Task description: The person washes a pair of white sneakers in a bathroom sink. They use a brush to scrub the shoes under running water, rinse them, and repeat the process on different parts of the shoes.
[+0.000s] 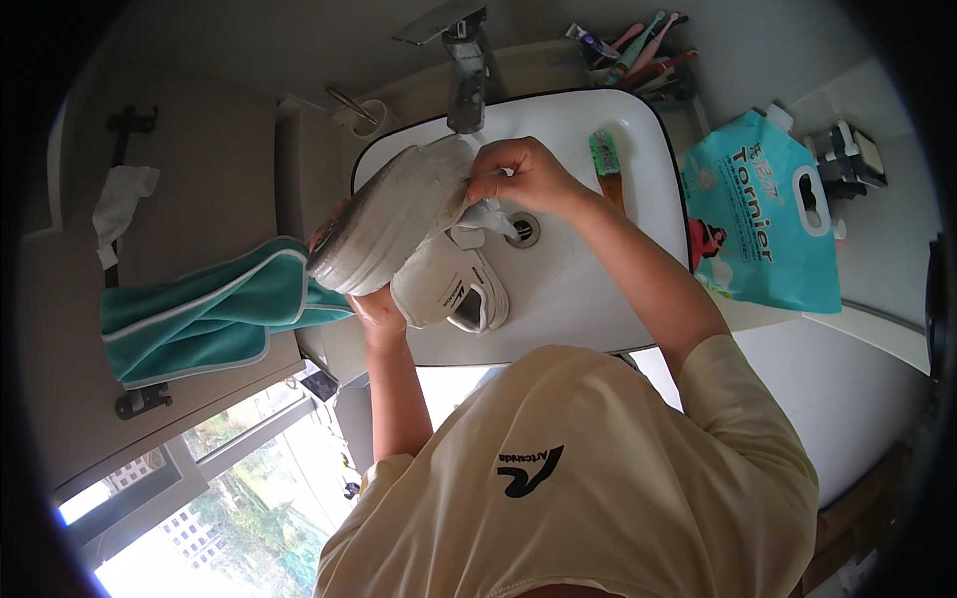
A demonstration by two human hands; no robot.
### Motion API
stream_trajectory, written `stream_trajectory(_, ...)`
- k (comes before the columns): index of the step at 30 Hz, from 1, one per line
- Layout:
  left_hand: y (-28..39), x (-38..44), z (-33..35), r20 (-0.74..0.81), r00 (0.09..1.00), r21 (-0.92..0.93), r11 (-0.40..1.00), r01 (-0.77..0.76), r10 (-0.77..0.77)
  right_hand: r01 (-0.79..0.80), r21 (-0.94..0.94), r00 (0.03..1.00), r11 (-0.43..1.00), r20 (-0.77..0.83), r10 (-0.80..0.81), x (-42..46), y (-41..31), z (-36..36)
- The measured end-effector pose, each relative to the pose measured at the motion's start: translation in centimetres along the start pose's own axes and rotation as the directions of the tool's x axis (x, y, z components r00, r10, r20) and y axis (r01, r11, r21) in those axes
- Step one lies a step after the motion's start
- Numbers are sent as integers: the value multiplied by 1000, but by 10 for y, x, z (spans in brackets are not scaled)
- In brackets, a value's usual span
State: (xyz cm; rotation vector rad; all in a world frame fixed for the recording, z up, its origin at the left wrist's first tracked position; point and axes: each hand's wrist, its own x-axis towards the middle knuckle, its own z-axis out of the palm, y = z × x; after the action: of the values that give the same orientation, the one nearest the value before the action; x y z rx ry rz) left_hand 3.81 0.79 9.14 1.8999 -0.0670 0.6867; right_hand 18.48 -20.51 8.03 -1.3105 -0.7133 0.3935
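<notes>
My left hand supports a wet white shoe from below and from its far left side, and most of its fingers are hidden behind it. The shoe is tilted over the left part of the white sink, under the faucet. My right hand pinches the shoe's right edge between thumb and fingers. A pale wet streak hangs below those fingers towards the drain; I cannot tell whether it is water or part of the shoe. A second white shoe lies in the sink, partly covered by the held one.
A green-bristled brush with a wooden handle lies in the sink's right side. Beyond the rim stand a large turquoise pouch, a container of toothbrushes and a white cup. A teal towel hangs at left.
</notes>
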Motion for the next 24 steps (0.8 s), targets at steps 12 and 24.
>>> stream_trajectory(12,51,14,21,-252,917,-19,946,-323,308,166,110,984,980,50,-172,7,-14,11)
stream_trajectory(24,-69,-24,41,178,621,-506,470,723,-763,-354,-277,934,893,-160,320,19,34,0)
